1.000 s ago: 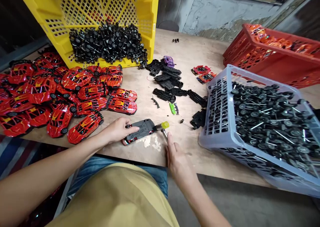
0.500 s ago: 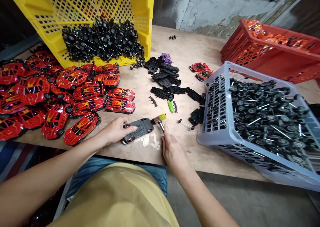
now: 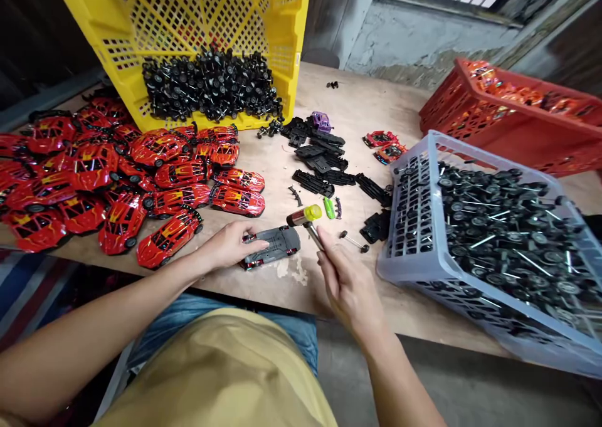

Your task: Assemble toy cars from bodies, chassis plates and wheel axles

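Note:
Upside down on the wooden table lies a toy car [image 3: 275, 245], its dark grey underside facing up. My left hand [image 3: 235, 244] grips the car's left end, thumb pressed on the underside. My right hand [image 3: 345, 270] is closed around the handle of a small hammer [image 3: 305, 216] with a yellow end and a dark end. The hammer head hangs just above the car's right end, apart from it. To its right lies a wheel axle [image 3: 353, 241]. Beyond the hammer are a green plastic piece [image 3: 328, 208] and several black chassis plates [image 3: 324, 157].
Red toy cars [image 3: 98, 170] are heaped on the left. A tipped yellow crate [image 3: 294, 57] at the back holds black wheel axles. On the right stand a clear plastic basket [image 3: 439, 226] full of wheel axles and a red crate [image 3: 503, 116] with orange-red car bodies.
My right hand and the hammer have lifted off the table side and tilted more. The left hand keeps its hold on the car. The whole view has shifted slightly.

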Demonstrator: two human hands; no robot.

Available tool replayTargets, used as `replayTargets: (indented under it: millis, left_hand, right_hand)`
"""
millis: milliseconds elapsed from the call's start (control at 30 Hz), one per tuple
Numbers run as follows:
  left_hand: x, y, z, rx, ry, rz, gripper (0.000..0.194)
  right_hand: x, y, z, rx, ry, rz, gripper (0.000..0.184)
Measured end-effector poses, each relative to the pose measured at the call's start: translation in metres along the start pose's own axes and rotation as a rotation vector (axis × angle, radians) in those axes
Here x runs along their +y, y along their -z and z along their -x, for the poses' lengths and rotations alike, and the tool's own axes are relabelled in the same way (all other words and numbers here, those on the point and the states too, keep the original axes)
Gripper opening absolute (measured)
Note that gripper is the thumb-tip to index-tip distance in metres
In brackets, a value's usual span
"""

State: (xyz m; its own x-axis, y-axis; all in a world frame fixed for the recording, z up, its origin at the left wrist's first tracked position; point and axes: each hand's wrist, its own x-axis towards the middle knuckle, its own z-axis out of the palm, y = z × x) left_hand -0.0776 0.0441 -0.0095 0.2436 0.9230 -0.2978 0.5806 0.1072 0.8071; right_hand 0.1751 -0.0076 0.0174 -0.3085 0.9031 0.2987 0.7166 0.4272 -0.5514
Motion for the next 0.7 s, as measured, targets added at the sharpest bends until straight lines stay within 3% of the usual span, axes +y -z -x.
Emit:
replayTargets:
  millis: [100, 200, 300, 367, 433, 467, 567, 600, 633, 700]
  left_hand:
    - [0.002, 0.001, 0.000, 0.024, 0.004, -0.070, 0.038]
    - [0.009, 0.003, 0.002, 0.036, 0.024, -0.112, 0.037]
    - [0.019, 0.011, 0.006, -0.013, -0.083, -0.126, 0.033]
    - [0.025, 0.016, 0.010, -0.049, -0.216, -0.170, 0.028]
    - [0.031, 0.018, 0.014, -0.001, -0.339, -0.179, 0.026]
    - [0.033, 0.015, 0.017, 0.081, -0.368, -0.140, 0.028]
    - [0.037, -0.009, 0.025, 0.430, -0.288, 0.189, 0.049]
    - [0.038, -0.022, 0.028, 0.466, -0.233, 0.350, 0.056]
    - [0.040, -0.036, 0.031, 0.428, -0.177, 0.518, 0.061]
    - [0.044, -0.060, 0.034, 0.204, -0.089, 0.821, 0.063]
  right_hand:
    - [-0.001, -0.011, 0.001, 0.011, 0.006, 0.103, 0.049]
    - [-0.001, -0.018, 0.000, -0.132, -0.026, 0.200, 0.048]
    - [0.005, -0.010, -0.014, -0.111, -0.050, 0.057, 0.048]
    - [0.012, -0.003, -0.025, -0.071, -0.064, -0.101, 0.063]
    - [0.016, 0.000, -0.031, -0.092, -0.097, -0.257, 0.077]
    - [0.015, -0.002, -0.032, -0.078, -0.126, -0.334, 0.076]
    - [0.000, -0.014, -0.027, 0.125, -0.265, -0.521, 0.062]
    - [-0.007, -0.020, -0.024, 0.218, -0.319, -0.562, 0.060]
    - [-0.014, -0.026, -0.020, 0.309, -0.369, -0.589, 0.059]
    - [-0.025, -0.039, -0.011, 0.426, -0.426, -0.604, 0.059]
